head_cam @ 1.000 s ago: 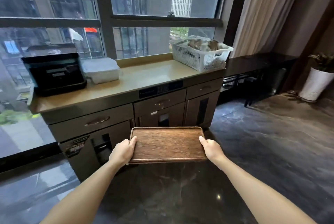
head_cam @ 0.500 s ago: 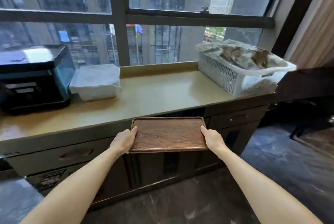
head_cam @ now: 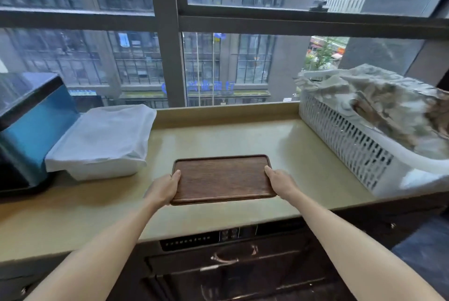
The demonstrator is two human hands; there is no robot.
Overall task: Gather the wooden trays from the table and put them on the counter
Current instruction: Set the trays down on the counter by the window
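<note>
A dark brown rectangular wooden tray with a raised rim is over the middle of the beige counter, level and close to its surface; I cannot tell whether it touches. My left hand grips the tray's left short edge, thumb on top. My right hand grips the right short edge the same way. Whether more trays lie stacked under it is hidden.
A white lidded box draped in plastic stands left of the tray, with a black and blue appliance beyond it. A white slotted basket full of wrapped items stands at the right. Windows rise behind the counter; drawers sit below.
I have stepped up to the counter. The tray, held in both hands, moved forward from in front of the drawers to above the countertop's middle.
</note>
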